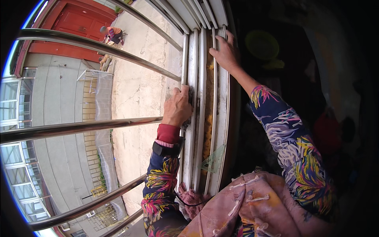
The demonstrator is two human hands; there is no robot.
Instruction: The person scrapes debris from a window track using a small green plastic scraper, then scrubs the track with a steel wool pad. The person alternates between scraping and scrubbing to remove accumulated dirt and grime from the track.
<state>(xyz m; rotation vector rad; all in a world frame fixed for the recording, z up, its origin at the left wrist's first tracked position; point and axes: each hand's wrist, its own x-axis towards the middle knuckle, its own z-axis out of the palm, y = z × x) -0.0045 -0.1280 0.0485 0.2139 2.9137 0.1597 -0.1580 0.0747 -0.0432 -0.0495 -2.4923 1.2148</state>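
A sliding window's white track frame (pixel 194 89) runs lengthwise before me, its grooves dirty, with rusty-brown grime in one of them. My left hand (pixel 177 108) lies at the outer groove beside the metal bars, fingers bent down on dark matter there; what it may hold is hidden. Farther up, my right hand (pixel 227 51) rests on the inner rail with fingers apart and nothing visible in it. A green transparent set square (pixel 213 160) lies across the tracks nearer to me. At their near end is a bunched pink fluffy cloth (pixel 191 200), with a dark cord over it.
Round metal window bars (pixel 88 127) cross the outer side. White sash frames (pixel 189 14) stand at the far end of the track. Outside, a person (pixel 112 34) sits by a red gate (pixel 80 20). A yellow-green basin (pixel 262 44) is in the dark room at right.
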